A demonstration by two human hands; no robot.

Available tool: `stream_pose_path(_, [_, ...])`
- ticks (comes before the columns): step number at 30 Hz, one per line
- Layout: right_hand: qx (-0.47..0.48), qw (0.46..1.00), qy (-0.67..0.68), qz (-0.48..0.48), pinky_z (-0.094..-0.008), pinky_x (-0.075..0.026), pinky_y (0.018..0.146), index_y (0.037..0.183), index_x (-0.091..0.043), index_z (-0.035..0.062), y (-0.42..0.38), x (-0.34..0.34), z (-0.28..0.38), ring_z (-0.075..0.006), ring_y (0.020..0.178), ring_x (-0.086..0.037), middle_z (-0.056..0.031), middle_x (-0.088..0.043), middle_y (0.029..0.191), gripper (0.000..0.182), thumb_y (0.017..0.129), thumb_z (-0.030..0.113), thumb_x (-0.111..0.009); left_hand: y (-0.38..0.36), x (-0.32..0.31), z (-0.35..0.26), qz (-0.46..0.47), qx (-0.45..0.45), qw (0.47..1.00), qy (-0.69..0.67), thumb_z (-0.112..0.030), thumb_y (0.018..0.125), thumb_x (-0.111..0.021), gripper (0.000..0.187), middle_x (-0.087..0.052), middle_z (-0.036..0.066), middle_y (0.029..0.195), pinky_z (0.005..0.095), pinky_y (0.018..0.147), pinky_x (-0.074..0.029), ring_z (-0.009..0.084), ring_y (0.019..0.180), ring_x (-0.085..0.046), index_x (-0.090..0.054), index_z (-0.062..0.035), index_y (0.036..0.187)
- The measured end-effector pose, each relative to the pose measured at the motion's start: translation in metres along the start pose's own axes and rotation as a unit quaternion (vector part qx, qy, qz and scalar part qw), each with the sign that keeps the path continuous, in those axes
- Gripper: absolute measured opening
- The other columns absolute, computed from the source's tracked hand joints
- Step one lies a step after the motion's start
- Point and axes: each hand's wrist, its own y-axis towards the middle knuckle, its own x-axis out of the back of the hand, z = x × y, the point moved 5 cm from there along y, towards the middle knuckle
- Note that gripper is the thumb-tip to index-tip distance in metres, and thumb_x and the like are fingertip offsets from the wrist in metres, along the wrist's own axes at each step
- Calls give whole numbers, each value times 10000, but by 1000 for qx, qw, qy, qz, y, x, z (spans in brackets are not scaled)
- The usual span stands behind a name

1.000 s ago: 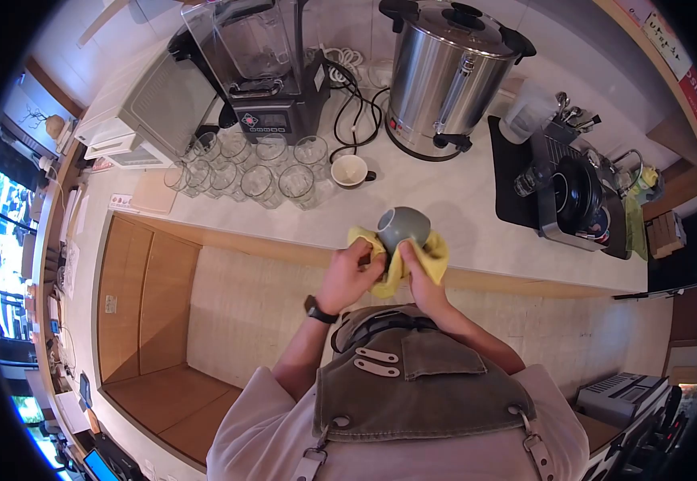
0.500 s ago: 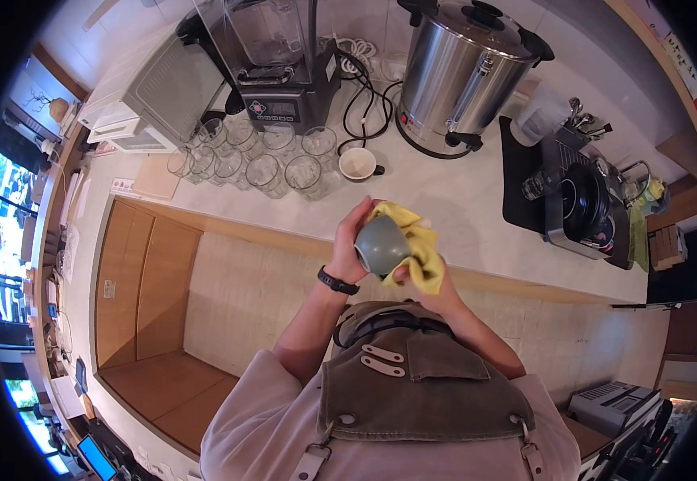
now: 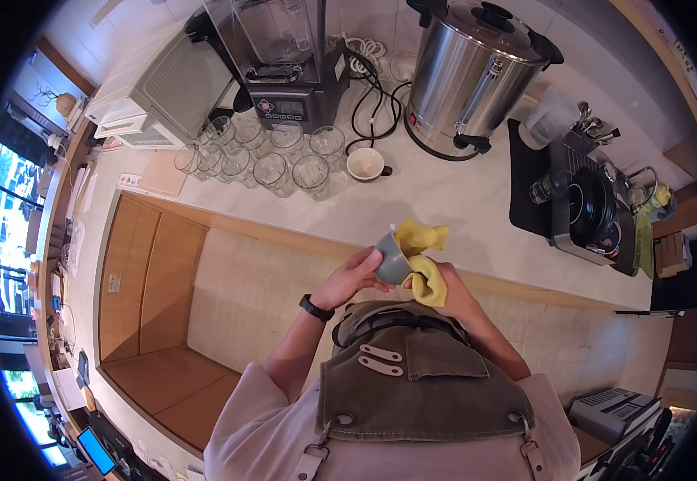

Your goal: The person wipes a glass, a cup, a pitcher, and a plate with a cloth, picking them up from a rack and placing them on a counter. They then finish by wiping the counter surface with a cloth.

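Observation:
My left hand (image 3: pixel 350 277) grips a grey-green cup (image 3: pixel 391 259) by its side, held above the counter's front edge. A yellow cloth (image 3: pixel 424 256) is pushed into the cup's mouth and hangs out below it. My right hand (image 3: pixel 449 290) holds that cloth against the cup; its fingers are mostly hidden by the fabric. A black watch sits on my left wrist.
On the pale counter (image 3: pixel 452 200) stand a white mug (image 3: pixel 365 164), several clear glasses (image 3: pixel 272 160), a blender (image 3: pixel 288 56), a steel urn (image 3: pixel 468 68), and a black mat with a dish rack (image 3: pixel 589 204). An open wooden cabinet (image 3: pixel 152 289) lies below left.
The cup has turned from bottom-up to mouth-up, and the cloth has gone from wrapping its outside to being stuffed inside. Both hands have dropped slightly toward my body.

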Motion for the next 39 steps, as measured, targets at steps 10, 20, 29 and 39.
stream_pose_path(10, [-72, 995, -74, -14, -419, -526, 823, 1134, -624, 15, 7, -12, -5, -400, 960, -669, -202, -694, 1019, 298, 853, 105, -666, -9, -31, -31, -189, -351, 760, 513, -80, 762, -823, 802, -427, 225, 1462, 469, 1067, -446, 404, 1320, -471, -395, -61, 1440])
stream_pose_path(20, [-58, 979, -128, -146, -334, -524, 775, 1108, -675, 2, -12, 23, -6, -216, 864, -704, -151, -719, 945, 261, 859, 75, -705, 24, -3, -22, -302, -261, 788, 469, -172, 678, -878, 915, -468, 224, 1358, 423, 1064, -432, 376, 1258, -505, -363, -13, 1418])
stream_pose_path(29, [-103, 911, -76, -391, -268, -478, 728, 1012, -678, -17, -85, 55, 8, -82, 798, -562, -8, -656, 849, 188, 942, 153, -718, 75, 83, 15, -509, -306, 731, 337, -124, 650, -911, 905, -472, 187, 1280, 398, 1044, -420, 302, 1205, -501, -363, 28, 1354])
stream_pose_path(39, [-167, 861, 27, -480, -270, -485, 821, 1088, -670, 5, -147, 34, 3, -100, 908, -598, -11, -671, 977, 219, 932, 147, -734, 102, 111, 18, -502, -392, 733, 239, 46, 665, -863, 987, -366, 162, 1413, 462, 1097, -384, 288, 1320, -373, -285, -20, 1462])
